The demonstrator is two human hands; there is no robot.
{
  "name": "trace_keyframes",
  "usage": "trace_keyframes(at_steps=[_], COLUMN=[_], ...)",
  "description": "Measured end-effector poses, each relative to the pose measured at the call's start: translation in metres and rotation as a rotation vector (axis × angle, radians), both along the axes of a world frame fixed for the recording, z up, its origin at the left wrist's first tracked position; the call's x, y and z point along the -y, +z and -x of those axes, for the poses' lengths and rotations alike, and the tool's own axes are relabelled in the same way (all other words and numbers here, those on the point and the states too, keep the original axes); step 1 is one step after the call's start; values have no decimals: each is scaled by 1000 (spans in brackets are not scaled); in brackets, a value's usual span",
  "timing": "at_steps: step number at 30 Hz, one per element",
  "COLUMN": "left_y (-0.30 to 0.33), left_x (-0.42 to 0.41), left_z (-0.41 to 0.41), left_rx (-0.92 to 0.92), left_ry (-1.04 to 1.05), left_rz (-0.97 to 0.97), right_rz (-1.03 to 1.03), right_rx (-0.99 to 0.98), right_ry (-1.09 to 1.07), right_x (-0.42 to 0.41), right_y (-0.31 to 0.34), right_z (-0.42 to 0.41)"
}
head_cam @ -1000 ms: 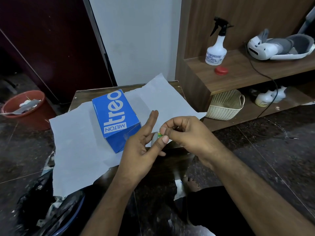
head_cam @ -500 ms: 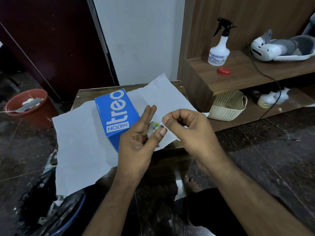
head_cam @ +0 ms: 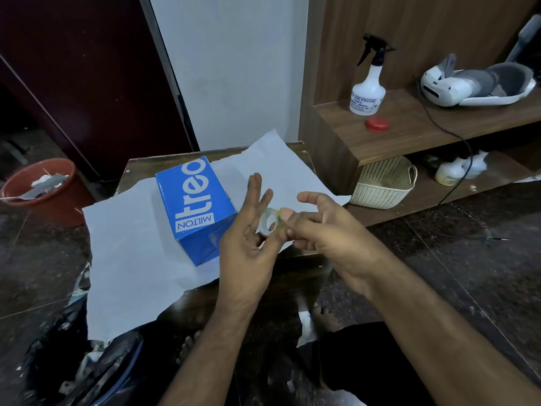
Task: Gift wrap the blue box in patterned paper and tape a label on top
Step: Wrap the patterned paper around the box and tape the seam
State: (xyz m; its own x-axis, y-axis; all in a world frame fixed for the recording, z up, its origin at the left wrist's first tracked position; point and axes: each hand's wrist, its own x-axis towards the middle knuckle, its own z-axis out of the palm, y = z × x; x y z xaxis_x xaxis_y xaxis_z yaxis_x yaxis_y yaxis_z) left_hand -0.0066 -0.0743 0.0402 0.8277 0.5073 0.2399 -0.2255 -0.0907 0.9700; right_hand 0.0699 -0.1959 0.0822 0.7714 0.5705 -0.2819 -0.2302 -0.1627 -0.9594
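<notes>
The blue cardboard box [head_cam: 195, 210] with white "treo" and "MILTON" letters lies on a large sheet of pale paper [head_cam: 128, 253], unwrapped, just at 9 o'clock from your hands. The paper shows only its plain side; if it has a pattern, I cannot tell. Your left hand [head_cam: 248, 247] has a small roll of clear tape [head_cam: 268, 222] around its fingers, thumb against it, the other fingers stretched open. Your right hand [head_cam: 322, 227] pinches the rim of the roll with thumb and bent fingers, index lifted. The loose tape end is too small to make out. The paper covers most of a dark wooden table [head_cam: 137, 168]. At 10 o'clock a reddish bucket [head_cam: 41, 186] stands on the dark floor. At 2 o'clock a wooden shelf [head_cam: 409, 127] carries a white spray bottle [head_cam: 368, 89], a red cap [head_cam: 377, 125] and a white headset [head_cam: 474, 83]; below is a cream basket [head_cam: 383, 183].
</notes>
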Motion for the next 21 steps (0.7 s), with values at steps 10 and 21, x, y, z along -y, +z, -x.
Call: trace_keyframes(at_steps=[10,21], left_y=[-13,-36], left_x=[12,33], left_z=[-11,-48], left_rx=[-99,-342], left_ry=[44,20], left_rz=[-273,-740], right_rz=[74,204], right_rx=[449,568], right_ry=[-180,-379], right_x=[11,28], right_y=[-1,-10], right_z=[-18,-36])
